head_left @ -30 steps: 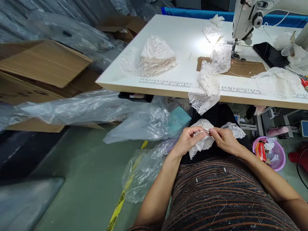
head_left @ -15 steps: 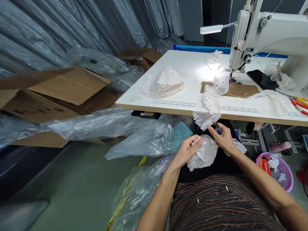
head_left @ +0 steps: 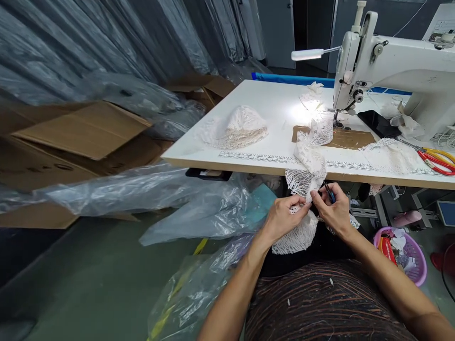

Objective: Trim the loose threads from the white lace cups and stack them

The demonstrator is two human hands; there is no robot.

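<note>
Over my lap, my left hand (head_left: 284, 217) is closed, thumb and fingers pinching a white lace piece (head_left: 296, 237) that spreads below it. Close beside it, my right hand (head_left: 334, 208) is closed around small dark-blue thread snips (head_left: 329, 193). Its thumb and forefinger also touch the end of a white lace strip (head_left: 308, 158), which drapes over the table's front edge and runs back toward the sewing machine's needle. Both hands almost meet at the lace. The fingertips partly hide the edges there, and the snips' blades are hard to make out.
The white sewing machine (head_left: 391, 61) stands at the right of the table (head_left: 202, 139). On the table lie a stack of lace pieces (head_left: 245, 128), a dark phone (head_left: 379, 124) and red-and-yellow scissors (head_left: 439, 158). A pink basket (head_left: 421, 260) is low right; cardboard boxes (head_left: 85, 128) stand left.
My left hand has moved up and right with its lace, toward the hanging lace strip. My right hand has shifted slightly, still holding the snips. The view has shifted a little.
</note>
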